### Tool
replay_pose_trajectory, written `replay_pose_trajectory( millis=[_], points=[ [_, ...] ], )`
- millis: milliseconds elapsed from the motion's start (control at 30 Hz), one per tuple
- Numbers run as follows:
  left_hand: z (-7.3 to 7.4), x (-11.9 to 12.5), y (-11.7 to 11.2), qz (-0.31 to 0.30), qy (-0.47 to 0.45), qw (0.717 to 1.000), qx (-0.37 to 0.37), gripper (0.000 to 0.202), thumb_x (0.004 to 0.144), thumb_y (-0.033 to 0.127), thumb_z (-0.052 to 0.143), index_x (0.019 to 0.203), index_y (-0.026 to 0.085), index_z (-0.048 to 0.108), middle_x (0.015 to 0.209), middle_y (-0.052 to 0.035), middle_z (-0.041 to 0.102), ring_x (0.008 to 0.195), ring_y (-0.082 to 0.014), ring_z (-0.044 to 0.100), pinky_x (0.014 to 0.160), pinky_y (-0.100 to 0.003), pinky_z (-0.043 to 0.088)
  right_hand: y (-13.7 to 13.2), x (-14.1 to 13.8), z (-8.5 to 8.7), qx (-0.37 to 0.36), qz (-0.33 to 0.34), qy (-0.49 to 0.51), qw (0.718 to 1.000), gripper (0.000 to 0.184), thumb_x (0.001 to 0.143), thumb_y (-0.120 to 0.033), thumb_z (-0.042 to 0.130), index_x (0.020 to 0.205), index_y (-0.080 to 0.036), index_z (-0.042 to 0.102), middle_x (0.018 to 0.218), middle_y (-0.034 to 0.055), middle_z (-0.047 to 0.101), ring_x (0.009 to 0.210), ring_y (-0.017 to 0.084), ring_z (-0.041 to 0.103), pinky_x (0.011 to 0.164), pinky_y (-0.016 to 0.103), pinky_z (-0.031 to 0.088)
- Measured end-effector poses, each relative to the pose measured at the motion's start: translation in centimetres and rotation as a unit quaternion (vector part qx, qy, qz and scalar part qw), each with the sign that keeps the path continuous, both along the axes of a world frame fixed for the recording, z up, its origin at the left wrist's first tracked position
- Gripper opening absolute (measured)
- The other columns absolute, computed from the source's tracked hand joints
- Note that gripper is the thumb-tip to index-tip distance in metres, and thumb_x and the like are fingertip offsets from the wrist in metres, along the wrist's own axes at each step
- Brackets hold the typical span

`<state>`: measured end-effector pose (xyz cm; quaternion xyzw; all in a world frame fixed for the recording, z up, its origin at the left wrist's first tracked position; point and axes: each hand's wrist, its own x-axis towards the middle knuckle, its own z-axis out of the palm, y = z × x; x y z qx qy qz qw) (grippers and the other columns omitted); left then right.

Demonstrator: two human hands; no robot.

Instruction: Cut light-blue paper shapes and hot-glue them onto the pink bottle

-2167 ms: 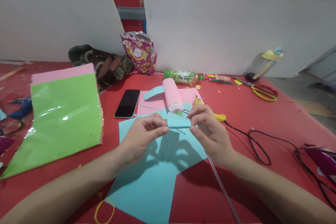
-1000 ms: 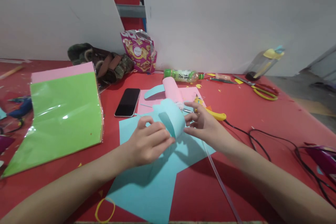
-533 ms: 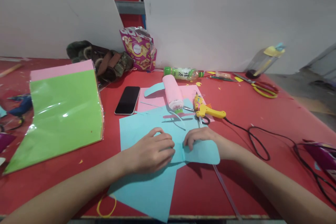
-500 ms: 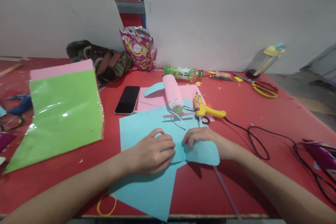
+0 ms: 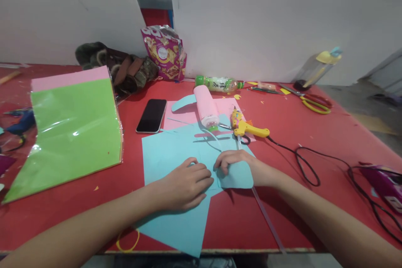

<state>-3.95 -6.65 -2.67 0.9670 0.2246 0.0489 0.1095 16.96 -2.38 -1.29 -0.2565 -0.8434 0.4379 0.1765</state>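
My left hand (image 5: 188,186) lies palm down, fingers curled and close together, pressing the left part of a light blue paper piece against a larger blue sheet (image 5: 176,230). What sits under its palm is hidden. My right hand (image 5: 241,158) pinches the same blue paper piece (image 5: 236,176) at a fold, and its rounded end stands up toward me. Beyond the hands lies a pink paper-wrapped bottle (image 5: 206,106) with a green cap and a blue paper wing (image 5: 184,102). A yellow glue gun (image 5: 251,130) rests just past my right hand.
A phone (image 5: 151,116) and green paper in a plastic sleeve (image 5: 75,130) lie left. At the back are a snack bag (image 5: 165,54), a green-labelled bottle (image 5: 218,84) and scissors (image 5: 317,104). A black cord (image 5: 303,165) runs right; a yellow ring (image 5: 128,240) lies near the front edge.
My right hand has shifted slightly left and tipped the blue paper piece's rounded end further up. The left hand stays pressed in nearly the same place. The view has tilted a little.
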Motion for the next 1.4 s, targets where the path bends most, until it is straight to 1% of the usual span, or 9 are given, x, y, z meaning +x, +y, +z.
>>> replay_pose_trajectory(
  millis=[100, 400, 567, 700, 900, 1100, 1267, 1400],
  points=[
    [-0.1, 0.0, 0.0, 0.003, -0.007, 1.0, -0.006, 0.026, 0.082, 0.021, 0.038, 0.105, 0.013, 0.049, 0.093, -0.0094, 0.057, 0.092, -0.0222, 0.048, 0.084, -0.039, 0.028, 0.0, 0.0, -0.1, 0.002, 0.001, -0.01, 1.0, 0.015, 0.063, -0.004, 0.059, 0.059, -0.016, 0.053, 0.079, 0.0038, 0.06, 0.069, 0.013, 0.056, 0.063, 0.024, 0.044],
    [-0.5, -0.2, 0.1, 0.016, -0.028, 0.999, -0.033, 0.027, 0.081, 0.023, 0.04, 0.102, 0.011, 0.05, 0.094, -0.0099, 0.054, 0.092, -0.0209, 0.046, 0.087, -0.036, 0.03, 0.1, 0.0, -0.6, 0.009, 0.019, -0.017, 1.0, 0.016, 0.062, -0.001, 0.058, 0.059, -0.015, 0.051, 0.078, 0.0053, 0.06, 0.07, 0.013, 0.055, 0.063, 0.023, 0.043],
    [-0.9, 0.0, 0.1, 0.032, -0.049, 0.997, -0.045, 0.034, 0.079, 0.023, 0.042, 0.109, 0.01, 0.047, 0.094, -0.0103, 0.052, 0.091, -0.0213, 0.046, 0.087, -0.037, 0.031, 0.2, 0.0, -0.8, 0.008, 0.023, -0.008, 1.0, 0.015, 0.063, -0.001, 0.056, 0.06, -0.015, 0.05, 0.078, 0.0048, 0.059, 0.07, 0.012, 0.054, 0.063, 0.023, 0.042],
    [-0.8, 0.3, 0.1, 0.046, -0.061, 0.996, -0.055, 0.037, 0.077, 0.023, 0.043, 0.112, 0.01, 0.046, 0.096, -0.0105, 0.051, 0.09, -0.0214, 0.045, 0.087, -0.038, 0.031, 0.3, 0.0, -0.9, 0.011, 0.024, -0.001, 1.0, 0.016, 0.064, -0.001, 0.054, 0.059, -0.016, 0.049, 0.075, 0.0046, 0.057, 0.068, 0.012, 0.053, 0.062, 0.023, 0.042],
    [-0.7, 0.6, 0.2, 0.056, -0.058, 0.995, -0.065, 0.038, 0.074, 0.024, 0.045, 0.11, 0.01, 0.047, 0.092, -0.0096, 0.05, 0.088, -0.0209, 0.044, 0.086, -0.037, 0.032, 0.2, -0.1, -0.9, 0.009, 0.028, -0.001, 1.0, 0.014, 0.065, -0.004, 0.053, 0.06, -0.016, 0.048, 0.076, 0.0054, 0.057, 0.067, 0.012, 0.052, 0.061, 0.023, 0.042],
    [-0.7, 0.8, 0.1, 0.056, -0.038, 0.997, -0.046, 0.031, 0.075, 0.022, 0.043, 0.104, 0.013, 0.049, 0.091, -0.0084, 0.05, 0.087, -0.0208, 0.044, 0.086, -0.038, 0.031, 0.3, -0.1, -0.9, 0.009, 0.031, 0.0, 0.999, 0.015, 0.065, -0.004, 0.054, 0.059, -0.016, 0.048, 0.077, 0.0057, 0.057, 0.067, 0.012, 0.052, 0.061, 0.023, 0.042],
    [-0.7, 0.9, -0.2, 0.047, -0.016, 0.999, -0.009, 0.025, 0.077, 0.02, 0.04, 0.099, 0.016, 0.05, 0.088, -0.0071, 0.049, 0.083, -0.0197, 0.044, 0.085, -0.038, 0.031, 0.3, -0.1, -0.9, 0.016, 0.029, -0.003, 0.999, 0.016, 0.067, -0.004, 0.054, 0.059, -0.016, 0.047, 0.076, 0.005, 0.057, 0.067, 0.012, 0.052, 0.062, 0.023, 0.042],
    [-0.7, 0.8, -0.3, 0.038, -0.003, 0.999, 0.019, 0.024, 0.078, 0.021, 0.039, 0.099, 0.018, 0.05, 0.087, -0.0065, 0.049, 0.082, -0.0199, 0.044, 0.085, -0.04, 0.03, 0.2, -0.1, -0.8, 0.02, 0.028, -0.003, 0.999, 0.016, 0.065, -0.004, 0.056, 0.059, -0.016, 0.047, 0.076, 0.004, 0.056, 0.066, 0.011, 0.052, 0.061, 0.023, 0.042]
  ],
)
